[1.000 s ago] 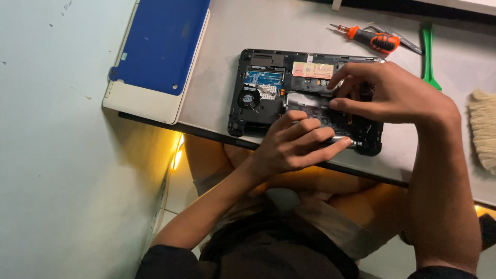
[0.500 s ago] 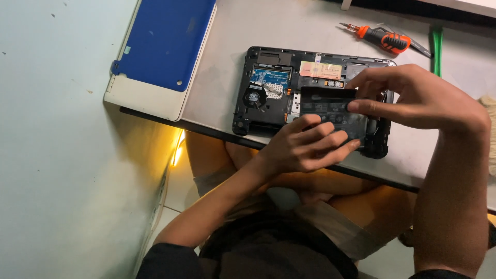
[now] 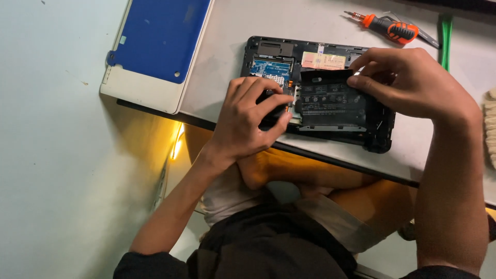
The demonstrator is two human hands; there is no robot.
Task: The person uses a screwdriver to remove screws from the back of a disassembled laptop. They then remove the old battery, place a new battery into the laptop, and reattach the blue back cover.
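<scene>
Pale label (image 3: 323, 60): a peach-and-green rectangular sticker, lying near the opened laptop's far edge.
Drive label (image 3: 330, 101): dark, white-printed, covering the black drive's top face.

We see a pale grey table (image 3: 232, 31) with a dark front edge. On it lies an opened black laptop base (image 3: 380, 139), underside up, close to that edge. To its left a flat blue-and-white rectangular device (image 3: 160, 46) overhangs the table's corner. Near the far edge lie an orange-and-black handled screwdriver (image 3: 390, 28) and, just beside it, a thin green plastic pry tool (image 3: 445, 36). A cream woven item (image 3: 490, 129) rests at the right edge.
</scene>
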